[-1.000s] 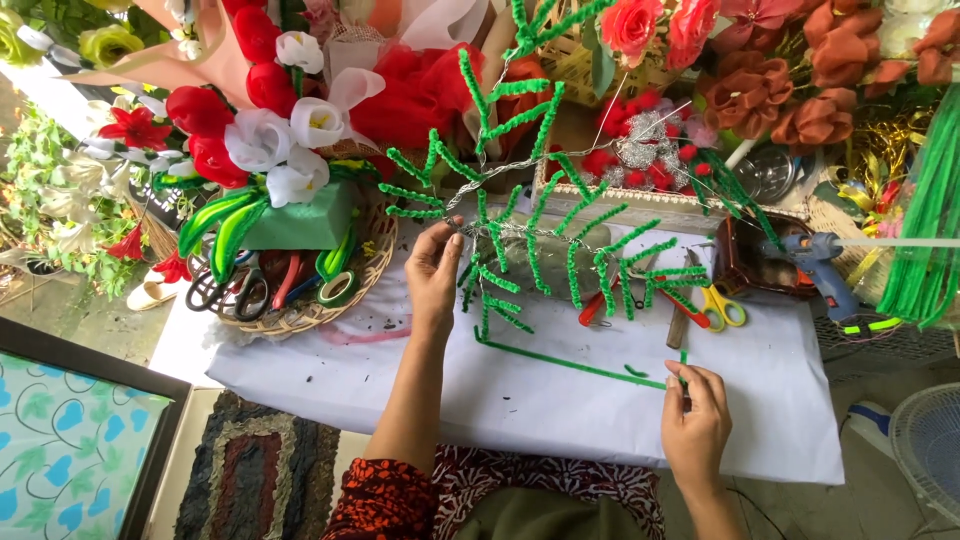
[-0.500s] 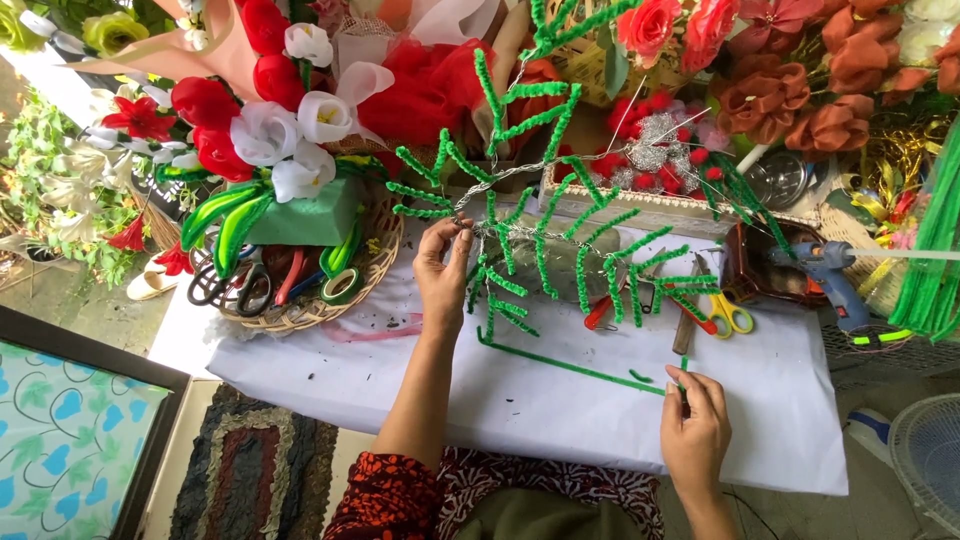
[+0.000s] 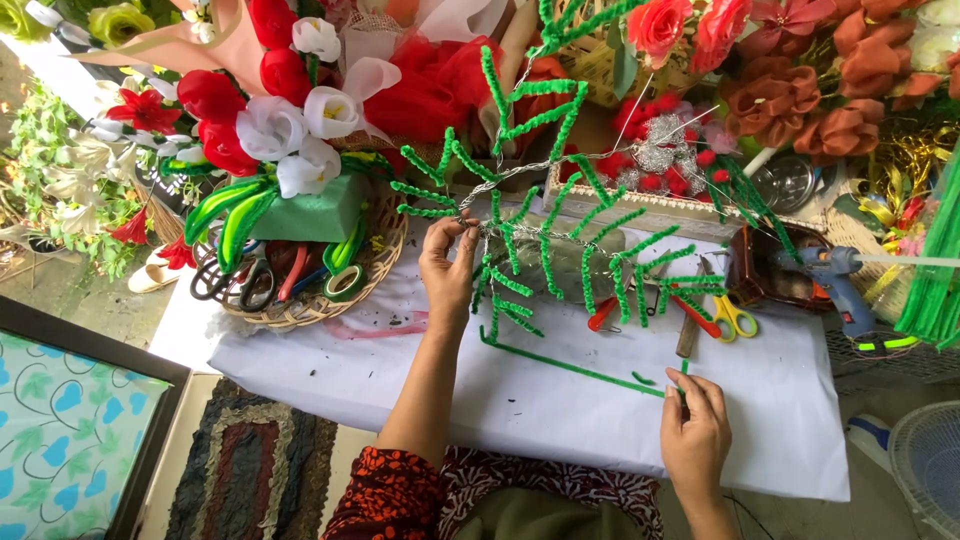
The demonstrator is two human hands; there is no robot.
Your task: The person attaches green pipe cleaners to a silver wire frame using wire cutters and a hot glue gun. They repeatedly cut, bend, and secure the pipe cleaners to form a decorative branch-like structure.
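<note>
A white sheet (image 3: 560, 400) covers the table, with a wall of artificial flowers (image 3: 800, 90) in red, orange and white along the far side. On the left sits a woven basket (image 3: 300, 310) holding a green foam block (image 3: 310, 212), scissors and tape rolls. In the middle of the sheet stands a branching wire frame wrapped in green fuzzy stems (image 3: 560, 230), spreading toward the far right. A blue glue gun (image 3: 835, 280) lies at the right, with yellow-handled scissors (image 3: 735, 318) just left of it. The left hand (image 3: 450, 265) reaches to the frame's centre, its fingers closed in a pinch on a wire branch. The right hand (image 3: 695, 435) rests at the near right, fingers curled and pinching the end of a long green stem (image 3: 570, 363) that runs across the sheet back to the frame
</note>
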